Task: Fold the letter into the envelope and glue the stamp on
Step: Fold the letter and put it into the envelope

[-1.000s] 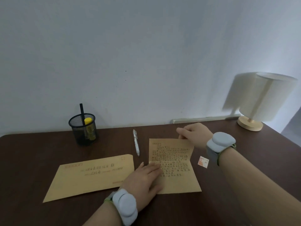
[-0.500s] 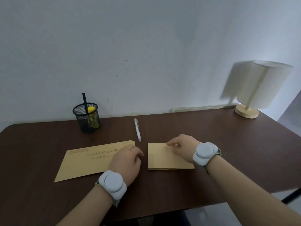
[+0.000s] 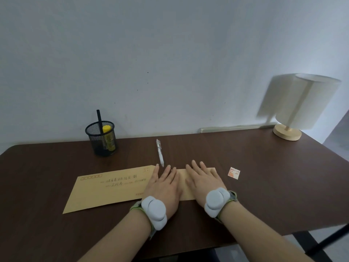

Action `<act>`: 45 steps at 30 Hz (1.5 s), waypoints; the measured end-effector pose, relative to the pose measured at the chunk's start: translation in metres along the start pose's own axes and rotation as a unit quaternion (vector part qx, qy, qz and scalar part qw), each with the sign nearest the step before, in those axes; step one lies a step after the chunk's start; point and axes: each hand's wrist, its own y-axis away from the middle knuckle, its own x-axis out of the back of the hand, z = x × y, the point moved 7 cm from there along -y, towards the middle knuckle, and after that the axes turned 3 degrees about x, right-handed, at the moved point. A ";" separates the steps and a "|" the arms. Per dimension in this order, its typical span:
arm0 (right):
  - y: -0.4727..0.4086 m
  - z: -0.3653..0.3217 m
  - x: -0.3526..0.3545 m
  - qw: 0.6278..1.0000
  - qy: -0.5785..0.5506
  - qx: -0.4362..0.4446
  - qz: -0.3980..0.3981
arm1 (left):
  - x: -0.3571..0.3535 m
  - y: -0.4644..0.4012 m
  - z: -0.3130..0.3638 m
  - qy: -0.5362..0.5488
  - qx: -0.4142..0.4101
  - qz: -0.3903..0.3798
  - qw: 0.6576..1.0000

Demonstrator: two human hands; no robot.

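Both hands lie flat, palms down and fingers spread, gripping nothing: the left hand (image 3: 164, 183) presses the left part of the folded letter (image 3: 200, 181) and overlaps the right end of the envelope (image 3: 107, 190), while the right hand (image 3: 203, 181) covers the letter's right part. From here the risks run, roughly, from big things to small. The counter (image 3: 273, 186) is smooth and dark, so paper could slide on it under a sideways push, and the crease would then set crooked. The envelope lies address side up, just beside the letter and partly under the left hand; dragging that hand could skew it or scuff the writing, and its opening cannot be seen from this side, so it probably needs turning before loading. The letter looks folded only once or so; whether it now fits the envelope I cannot tell, and a thick or uneven fold might jam at the mouth. The glue (image 3: 108, 138) stands in the mesh cup (image 3: 101, 138) at the far left, and a careless reach could tip it. The pen (image 3: 160, 153) lies just beyond the fingertips and could roll if nudged. The stamp (image 3: 234, 173) sits loose to the right of the letter, light enough for a sleeve or wrist band to sweep it away.
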 end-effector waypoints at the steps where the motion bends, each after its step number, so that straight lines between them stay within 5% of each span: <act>1: 0.001 0.007 0.002 1.000 -0.002 -0.004 0.003 | -0.001 0.002 -0.001 -0.001 0.003 0.010 1.000; 13: 0.009 0.020 0.009 0.998 0.067 -0.005 -0.009 | 0.009 0.006 -0.017 0.081 -0.014 0.033 0.996; 16: 0.008 0.012 0.026 1.000 0.007 -0.006 -0.015 | 0.020 0.015 -0.041 0.107 0.015 0.049 0.993; 20: 0.012 -0.014 0.062 0.990 -0.118 0.021 0.069 | 0.022 0.029 -0.085 0.079 0.057 0.010 0.995; 25: 0.009 -0.066 0.074 0.953 -0.283 0.031 0.105 | 0.008 0.045 -0.135 0.042 0.100 -0.069 0.992; 30: -0.008 -0.093 0.057 0.847 -0.523 -0.083 0.059 | -0.008 0.052 -0.144 0.044 0.109 -0.074 0.990; 36: -0.019 -0.097 0.049 0.785 -0.592 -0.180 0.009 | -0.019 0.056 -0.141 0.069 0.117 -0.057 0.989; 45: -0.028 -0.108 0.036 0.788 -0.594 -0.158 -0.016 | -0.020 0.056 -0.139 0.071 0.118 -0.051 0.989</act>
